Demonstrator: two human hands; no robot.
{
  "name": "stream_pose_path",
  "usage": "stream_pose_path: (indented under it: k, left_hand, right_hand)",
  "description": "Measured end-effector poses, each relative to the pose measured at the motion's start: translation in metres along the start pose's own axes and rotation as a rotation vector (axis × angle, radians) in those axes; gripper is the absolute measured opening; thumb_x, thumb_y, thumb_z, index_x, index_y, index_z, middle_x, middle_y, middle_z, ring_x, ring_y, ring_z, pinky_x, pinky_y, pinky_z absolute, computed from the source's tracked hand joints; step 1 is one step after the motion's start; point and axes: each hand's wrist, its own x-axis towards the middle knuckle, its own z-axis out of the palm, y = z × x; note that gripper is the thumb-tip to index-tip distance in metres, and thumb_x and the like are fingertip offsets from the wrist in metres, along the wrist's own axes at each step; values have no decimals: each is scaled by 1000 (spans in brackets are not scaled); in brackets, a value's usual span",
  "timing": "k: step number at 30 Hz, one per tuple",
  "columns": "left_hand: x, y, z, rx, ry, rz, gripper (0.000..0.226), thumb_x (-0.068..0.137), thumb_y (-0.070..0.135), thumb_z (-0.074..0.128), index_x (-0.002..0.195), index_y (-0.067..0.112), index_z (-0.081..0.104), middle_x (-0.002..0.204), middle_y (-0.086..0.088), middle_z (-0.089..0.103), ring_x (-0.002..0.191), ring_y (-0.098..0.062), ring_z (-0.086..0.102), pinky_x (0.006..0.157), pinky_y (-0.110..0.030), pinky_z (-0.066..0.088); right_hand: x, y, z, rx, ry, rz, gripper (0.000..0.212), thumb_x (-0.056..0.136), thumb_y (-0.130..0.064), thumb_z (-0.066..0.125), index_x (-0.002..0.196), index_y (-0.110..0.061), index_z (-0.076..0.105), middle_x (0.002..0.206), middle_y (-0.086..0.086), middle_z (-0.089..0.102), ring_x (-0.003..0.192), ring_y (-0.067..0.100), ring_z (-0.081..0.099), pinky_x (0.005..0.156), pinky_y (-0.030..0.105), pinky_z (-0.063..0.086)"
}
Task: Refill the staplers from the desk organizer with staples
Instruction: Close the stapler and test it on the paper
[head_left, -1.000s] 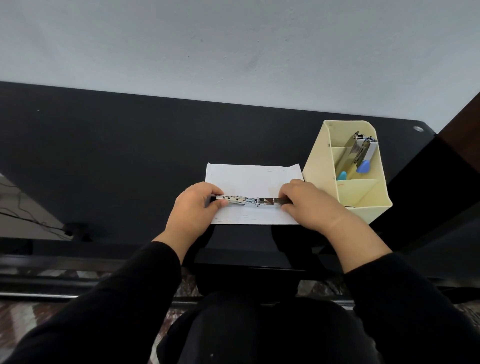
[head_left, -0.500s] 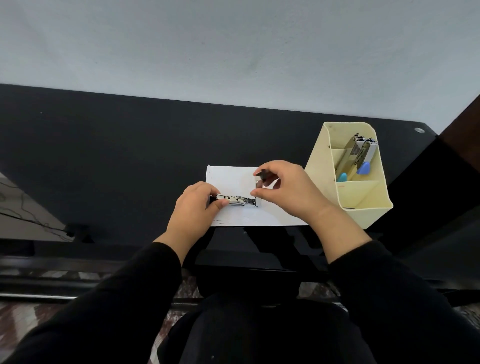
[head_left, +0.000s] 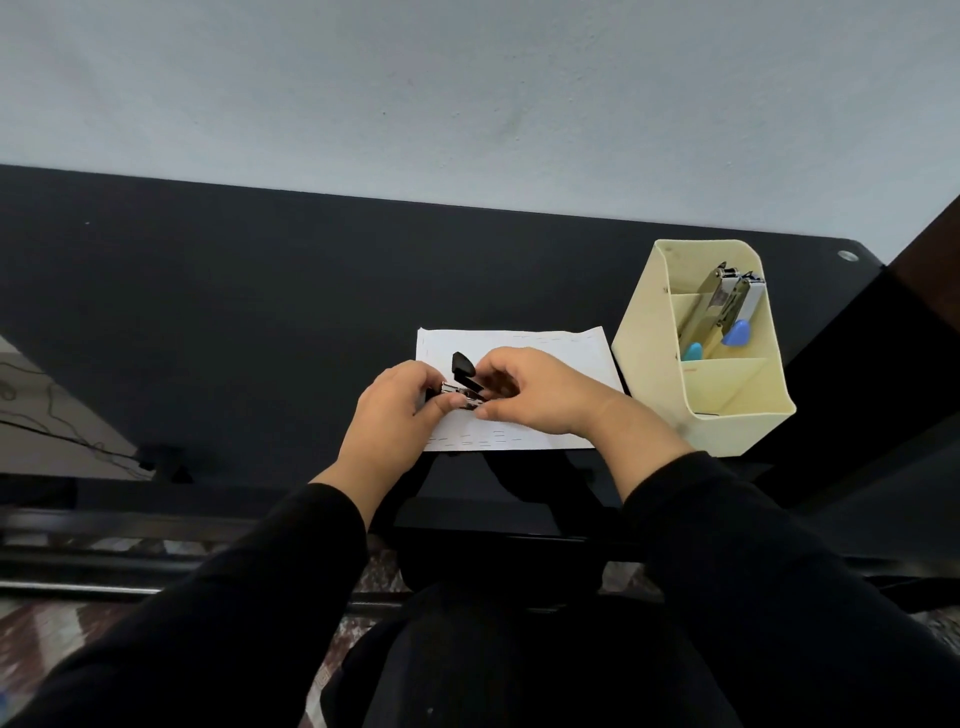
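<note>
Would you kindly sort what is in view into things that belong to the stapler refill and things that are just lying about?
Part of the job:
- black stapler, open, held by the left hand and right hand
- staplers standing in the desk organizer

Just lying about:
- white paper under the hands
- black desk

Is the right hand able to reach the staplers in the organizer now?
Probably yes, but not freely: the right hand is busy holding the black stapler over the paper. The organizer stands close beside it, open-topped, with the staplers sticking up.
</note>
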Motion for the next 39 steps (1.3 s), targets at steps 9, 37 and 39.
stream_pose_path:
  k: [9, 37, 39]
  left_hand:
    - [-4, 0, -3, -135, 16, -1, 36, 75, 39, 68, 105, 27, 52, 94, 17, 54, 97, -6, 49, 79, -16, 36]
    - [3, 64, 1, -25, -57, -822, 45, 73, 19, 71, 106, 6, 44, 121, -16, 43, 93, -29, 49, 68, -35, 44]
    - [8, 62, -6, -240, -27, -862, 42, 70, 14, 74, 101, 2, 48, 115, -15, 54, 92, -30, 54, 69, -37, 48]
  right_hand:
    - [-3, 1, 2, -128, -20, 80, 24, 87, -19, 54, 73, -32, 39, 76, -10, 49, 66, 4, 47, 55, 20, 32]
    - [-45, 42, -4, 356, 357, 347, 21, 83, -37, 57, 74, -24, 43, 71, -4, 60, 57, 10, 54, 55, 24, 38]
    - [-45, 42, -3, 366, 367, 351, 19, 83, -37, 56, 75, -23, 45, 70, -4, 60, 57, 10, 54, 56, 24, 39]
